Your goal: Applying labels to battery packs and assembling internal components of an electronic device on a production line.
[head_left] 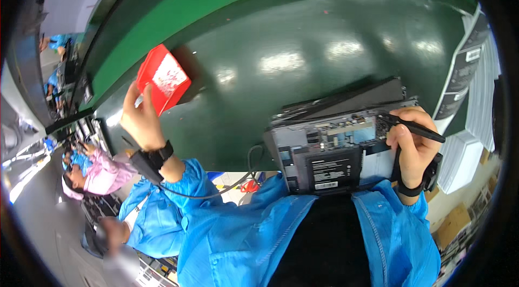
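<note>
My left hand [141, 119] grips the near left edge of a small red tray [163, 102], with thumb and fingers at its rim. The tray is tilted, and small whitish bits, too small to name, lie inside it. In my right hand [413, 146] is a slim black pen-like tool [419, 129], its thin end over the circuit board of an opened laptop [340, 138]. Whether it is tweezers or a driver I cannot tell. The laptop lies close to my body, its inside bare, with a black battery [334, 172] nearest me. Both wrists wear black bands.
A dark panel [357, 97] lies behind the laptop on the green table [259, 108]. A grey cable [227, 190] runs from my left wrist past the table edge. White stacked packages [459, 162] stand at the right. Other people in blue and pink [111, 173] work at the left.
</note>
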Available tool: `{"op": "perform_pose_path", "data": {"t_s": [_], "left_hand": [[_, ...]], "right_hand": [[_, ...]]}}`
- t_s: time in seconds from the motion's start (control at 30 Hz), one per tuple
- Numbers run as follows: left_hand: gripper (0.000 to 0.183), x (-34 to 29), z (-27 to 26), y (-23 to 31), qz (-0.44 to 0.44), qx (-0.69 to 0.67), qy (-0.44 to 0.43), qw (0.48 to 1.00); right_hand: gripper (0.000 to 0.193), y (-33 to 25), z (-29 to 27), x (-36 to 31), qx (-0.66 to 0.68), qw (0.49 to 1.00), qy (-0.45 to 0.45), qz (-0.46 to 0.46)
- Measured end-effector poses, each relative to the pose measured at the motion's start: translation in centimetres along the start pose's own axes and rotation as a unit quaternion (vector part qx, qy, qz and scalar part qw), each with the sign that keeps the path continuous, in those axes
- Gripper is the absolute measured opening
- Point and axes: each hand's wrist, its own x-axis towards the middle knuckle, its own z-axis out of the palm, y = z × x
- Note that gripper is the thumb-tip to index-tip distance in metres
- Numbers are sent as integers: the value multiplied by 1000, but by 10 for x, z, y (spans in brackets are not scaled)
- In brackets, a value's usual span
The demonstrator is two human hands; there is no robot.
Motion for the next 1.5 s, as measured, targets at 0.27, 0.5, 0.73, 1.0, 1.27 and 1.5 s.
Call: {"op": "perform_pose_path", "data": {"t_s": [0.27,0.5,0.73,1.0,1.27,1.5], "left_hand": [[30,-7,38,-22,31,-55,-36,997],[32,-25,46,11,69,-90,-127,985],[27,-54,29,20,39,-96,-146,984],[29,-90,-10,131,370,-264,-130,881],[30,-130,23,192,460,-396,-160,778],[26,-133,30,197,449,-383,-183,786]], "right_hand": [[21,-6,7,1,-10,1000,22,7],[22,-3,7,-2,-128,991,25,-34],[20,-4,11,4,-217,966,-42,-133],[22,-5,16,0,-210,974,-11,-86],[21,2,20,-1,-193,978,3,-77],[19,-5,15,0,-112,993,18,7]]}}
